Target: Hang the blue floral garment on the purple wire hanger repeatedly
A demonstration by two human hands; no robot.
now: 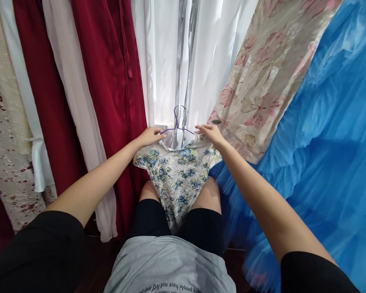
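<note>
A short-sleeved floral top (179, 171), white with blue and yellow-green flowers, hangs on a thin purple hanger (176, 122) in front of my thighs. My left hand (152, 137) pinches the top's shoulder at the left end of the hanger. At the opposite shoulder, my right hand (211, 132) is closed on the fabric near the hanger's other end, its fingertips partly hidden and slightly blurred. The neckline sags between my hands, and the lower part of the top narrows down between my legs.
Dark red garments (106, 81) and a pale pink one (76, 89) hang at the left. White curtain-like fabric (161, 61) is straight ahead. A beige floral garment (259, 81) and blue tulle (332, 162) hang close on the right.
</note>
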